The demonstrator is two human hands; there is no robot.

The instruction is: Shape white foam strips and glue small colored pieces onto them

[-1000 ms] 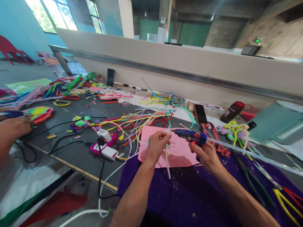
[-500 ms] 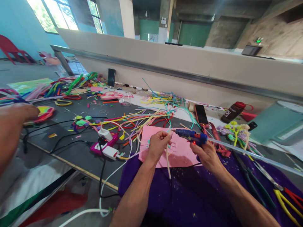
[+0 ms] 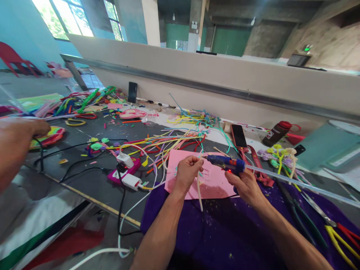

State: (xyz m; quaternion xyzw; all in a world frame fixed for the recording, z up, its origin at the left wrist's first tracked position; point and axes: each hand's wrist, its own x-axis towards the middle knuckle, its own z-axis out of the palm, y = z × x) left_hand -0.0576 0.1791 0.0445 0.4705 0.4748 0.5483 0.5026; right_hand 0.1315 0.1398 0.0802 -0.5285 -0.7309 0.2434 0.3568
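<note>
Dark table, purple cloth over its front edge. Left hand pinches cream stem above pink sheet near that edge; pinched part hidden. Right hand grasps blue glue gun, trigger hidden; can't tell if tip touches stem.

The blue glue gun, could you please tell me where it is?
The blue glue gun is right of centre in the head view, in the right hand, its nozzle beside the left hand.
</note>
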